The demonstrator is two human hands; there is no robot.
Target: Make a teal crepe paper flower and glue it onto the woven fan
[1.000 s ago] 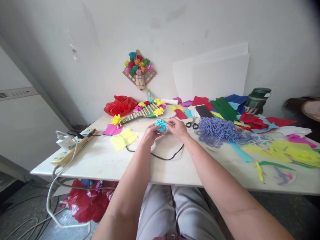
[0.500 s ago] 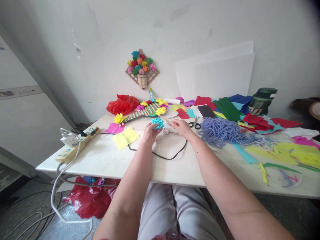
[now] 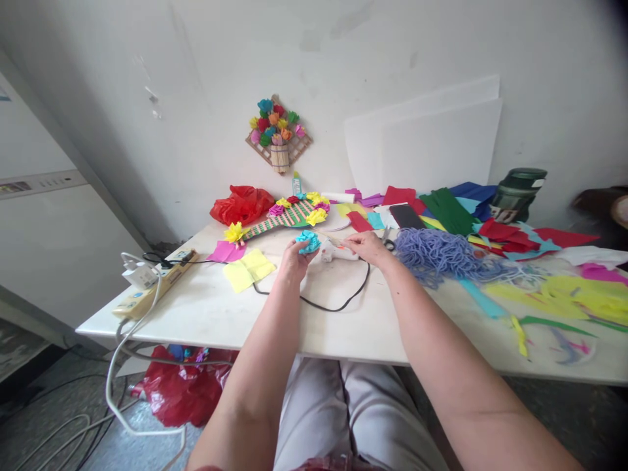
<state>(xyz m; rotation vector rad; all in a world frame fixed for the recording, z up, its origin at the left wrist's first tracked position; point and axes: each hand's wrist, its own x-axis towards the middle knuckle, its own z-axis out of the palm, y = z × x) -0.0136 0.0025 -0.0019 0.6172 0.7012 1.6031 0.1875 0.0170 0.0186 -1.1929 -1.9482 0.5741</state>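
My left hand (image 3: 296,261) is closed around the base of a crinkled turquoise paper flower (image 3: 309,241). A white glue gun (image 3: 334,252) with a bit of orange on it lies just right of the flower, its black cord (image 3: 338,307) looping over the table. Above the gun's rear end is my right hand (image 3: 367,246), thumb and fingers pinched together; what they grip is too small to make out. Behind both hands lies a green guitar-shaped board (image 3: 289,217) with striped strips, edged with yellow, pink and red paper flowers.
Scissors (image 3: 388,243) and a heap of lavender yarn (image 3: 434,252) lie to the right, with coloured paper scraps (image 3: 564,297) beyond. A phone (image 3: 405,217) and a dark green jar (image 3: 517,195) stand farther back. At left are yellow paper (image 3: 249,269) and a power strip (image 3: 154,284).
My right hand has shifted right, uncovering more of the glue gun. My left hand still holds the turquoise flower in nearly the same place.
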